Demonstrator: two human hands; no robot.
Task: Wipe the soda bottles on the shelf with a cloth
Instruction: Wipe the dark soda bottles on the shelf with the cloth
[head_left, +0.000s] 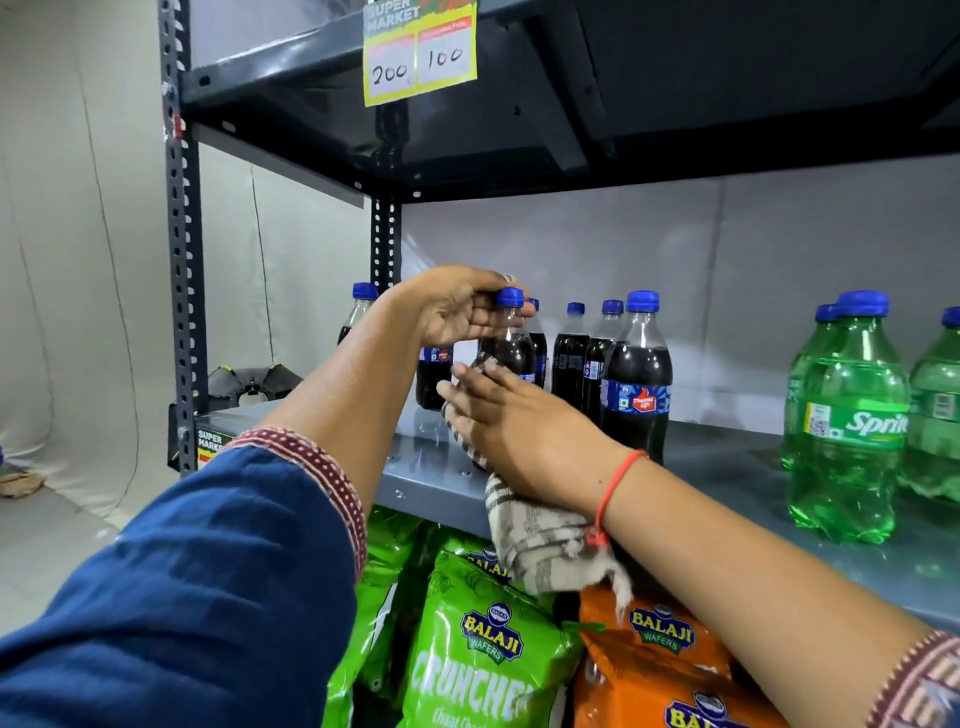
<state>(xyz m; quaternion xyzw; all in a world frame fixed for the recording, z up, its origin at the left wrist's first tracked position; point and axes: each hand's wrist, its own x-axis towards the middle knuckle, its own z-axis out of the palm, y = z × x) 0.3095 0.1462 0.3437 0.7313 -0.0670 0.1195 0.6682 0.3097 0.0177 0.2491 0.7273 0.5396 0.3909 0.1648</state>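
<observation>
Head view, left hand (462, 306) gripping cola bottle (511, 348), right hand (514, 421) pressing cloth (540, 540)

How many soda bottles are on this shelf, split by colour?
Dark cola bottles: 7, counting the one the left hand grips while the right hand presses the cloth on it, and one half hidden behind the left hand.
Green Sprite bottles: 3 in view; the frame edge may cut off more.
Total: 10

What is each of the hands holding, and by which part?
The left hand grips a cola bottle at its neck, under the blue cap. The right hand presses a cloth against the bottle's body.
</observation>
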